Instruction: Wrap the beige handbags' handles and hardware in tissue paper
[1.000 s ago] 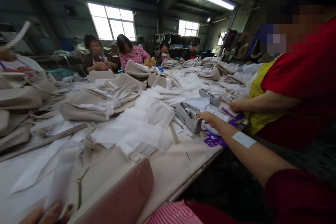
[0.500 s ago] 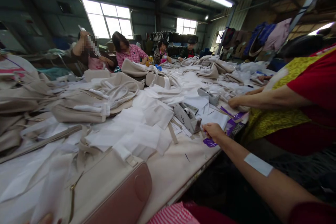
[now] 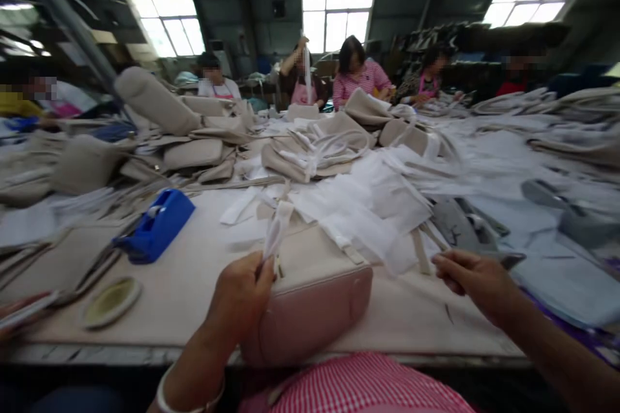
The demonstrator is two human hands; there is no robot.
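while the left hand (image 3: 239,297) grips white wrapping (image 3: 278,230), the right hand (image 3: 477,281) pinches, contents unclear

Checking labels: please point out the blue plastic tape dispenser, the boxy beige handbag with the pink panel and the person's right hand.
Blue plastic tape dispenser (image 3: 165,230), head view: side of its body.
Beige handbag (image 3: 314,316), head view: pink panel.
Right hand (image 3: 477,281), head view: its middle.

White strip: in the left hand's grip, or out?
In: the white strip runs up from between the thumb and fingers of the left hand. Whether its far end is attached, I cannot tell.
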